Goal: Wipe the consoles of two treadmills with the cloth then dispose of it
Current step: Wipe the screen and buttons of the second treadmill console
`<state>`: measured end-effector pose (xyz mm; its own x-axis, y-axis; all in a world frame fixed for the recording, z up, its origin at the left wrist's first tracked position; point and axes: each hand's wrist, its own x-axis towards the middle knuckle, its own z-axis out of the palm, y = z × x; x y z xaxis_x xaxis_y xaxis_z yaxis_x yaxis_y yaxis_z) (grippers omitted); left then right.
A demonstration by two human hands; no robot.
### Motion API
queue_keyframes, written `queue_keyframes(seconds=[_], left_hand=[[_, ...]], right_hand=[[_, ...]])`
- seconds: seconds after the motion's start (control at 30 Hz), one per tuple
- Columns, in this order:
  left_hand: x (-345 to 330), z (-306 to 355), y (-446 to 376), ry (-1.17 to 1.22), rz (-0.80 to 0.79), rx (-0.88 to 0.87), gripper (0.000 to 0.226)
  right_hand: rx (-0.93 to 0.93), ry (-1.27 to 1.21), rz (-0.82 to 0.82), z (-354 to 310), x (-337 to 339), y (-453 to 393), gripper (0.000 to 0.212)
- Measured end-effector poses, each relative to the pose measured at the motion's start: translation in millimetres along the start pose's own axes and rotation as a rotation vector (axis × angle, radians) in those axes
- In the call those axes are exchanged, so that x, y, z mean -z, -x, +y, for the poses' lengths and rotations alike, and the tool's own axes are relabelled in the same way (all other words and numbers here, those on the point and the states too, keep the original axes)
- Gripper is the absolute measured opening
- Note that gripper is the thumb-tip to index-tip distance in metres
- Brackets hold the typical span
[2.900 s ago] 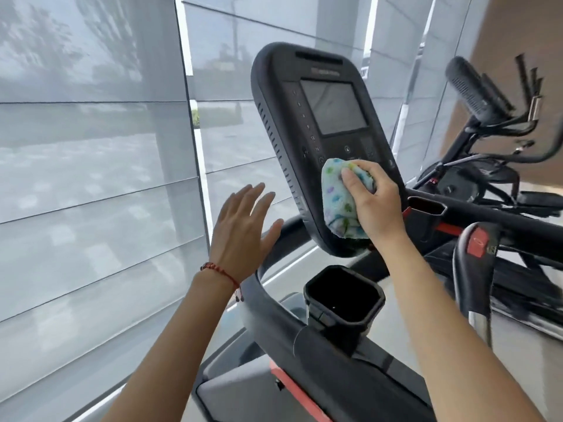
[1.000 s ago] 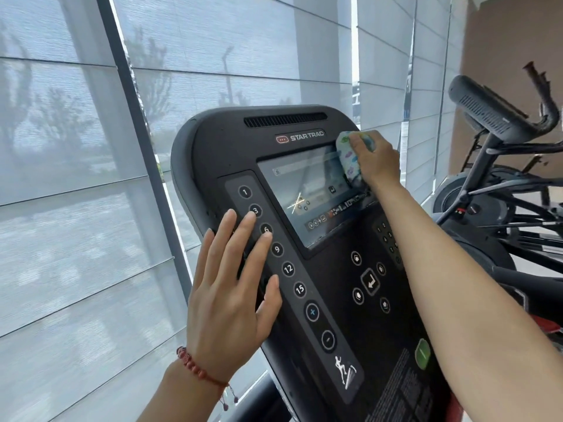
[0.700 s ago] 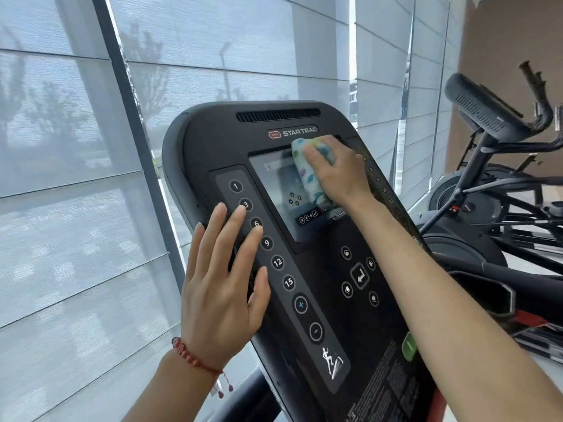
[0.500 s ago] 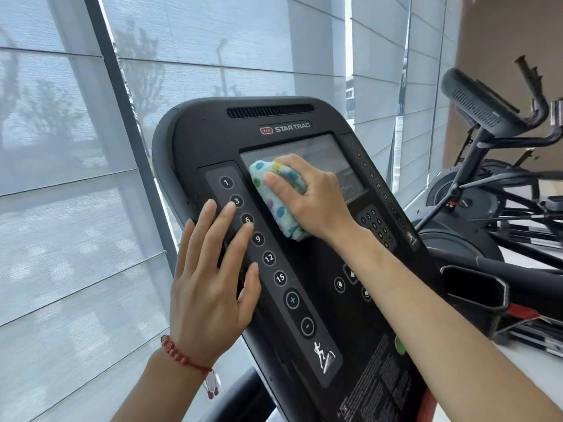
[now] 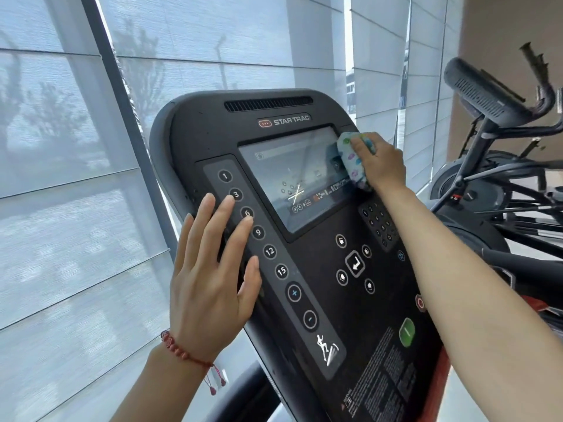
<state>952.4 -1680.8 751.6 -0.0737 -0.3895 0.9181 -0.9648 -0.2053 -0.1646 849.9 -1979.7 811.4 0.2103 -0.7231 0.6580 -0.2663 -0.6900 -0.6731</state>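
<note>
A small, soft cloth [image 5: 353, 161], pale blue with coloured blotches, was bunched against the right edge of the touchscreen [image 5: 297, 178] on the treadmill console [image 5: 304, 263]. I saw my right hand [image 5: 379, 166] curled over it, fingers closed around the wad and pressing it to the glass. The screen was glossy and lit, showing faint icons and reflections. The console itself was a broad, matte black slab with rounded corners, tilted back, with a slotted vent along the top and the words STAR TRAC beneath it. A raised strip of round numbered buttons [image 5: 259, 233] ran down its left side, arrow keys sat below the screen, and a green button [image 5: 406, 332] lay lower right. My left hand [image 5: 210, 284] lay flat and open on the console's left edge, fingers spread, fingertips touching the numbered strip, holding nothing; a red beaded bracelet [image 5: 179, 350] circled its wrist. Behind stood tall windows covered by grey, woven translucent blinds [image 5: 76, 178]. To the right stood another black exercise machine [image 5: 493, 166] before a brown wall [image 5: 502, 32].
</note>
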Motion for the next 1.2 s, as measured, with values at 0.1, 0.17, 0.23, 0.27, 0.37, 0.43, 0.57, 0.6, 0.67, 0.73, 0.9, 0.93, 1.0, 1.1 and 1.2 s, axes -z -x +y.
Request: queue_keyframes(seconds=[0.1,0.17,0.23,0.27,0.37,0.43,0.57,0.6,0.67,0.73,0.9,0.93,1.0,1.1,1.2], left_hand=[[-2,1,-1,0.002,0.014,0.005,0.039],[-4,2,-1,0.014,0.021,0.019,0.039],[-5,3,-1,0.035,0.033,0.028,0.041],[-5,3,-1,0.036,0.035,0.029,0.041],[-4,4,-1,0.019,0.034,0.034,0.042],[-3,5,0,0.006,0.03,0.033,0.041],[-1,6,-1,-0.026,0.012,0.031,0.041],[0,6,0,-0.032,0.013,0.03,0.041],[3,5,2,-0.045,0.024,0.031,0.041],[7,3,7,-0.065,0.032,0.041,0.044],[14,-1,21,-0.1,0.011,0.045,0.051],[15,-2,24,-0.104,0.008,0.049,0.052],[15,-2,27,-0.104,0.002,0.055,0.053],[13,-2,32,-0.078,0.001,0.048,0.053],[13,-3,34,-0.062,0.003,0.036,0.053]], right_hand=[[-0.053,-0.028,0.003,2,0,-6,0.04],[-0.075,-0.074,-0.008,-4,-2,-2,0.039],[-0.063,-0.117,-0.036,-14,-4,8,0.036],[-0.038,-0.128,-0.044,-21,-5,17,0.035],[0.077,-0.139,-0.058,-49,-6,47,0.029],[0.163,-0.168,-0.101,-70,-7,70,0.027],[0.305,-0.202,-0.184,-97,-7,102,0.024],[0.317,-0.198,-0.196,-100,-5,104,0.023],[0.317,-0.235,-0.162,-108,0,105,0.022],[0.317,-0.321,-0.096,-124,1,104,0.02],[0.345,-0.227,-0.167,-174,-22,96,0.025],[0.343,-0.206,-0.165,-174,-25,97,0.027],[0.374,-0.19,-0.151,-164,-23,109,0.028],[0.442,-0.2,-0.15,-133,-13,148,0.033],[0.418,-0.219,-0.168,-107,-1,181,0.039]])
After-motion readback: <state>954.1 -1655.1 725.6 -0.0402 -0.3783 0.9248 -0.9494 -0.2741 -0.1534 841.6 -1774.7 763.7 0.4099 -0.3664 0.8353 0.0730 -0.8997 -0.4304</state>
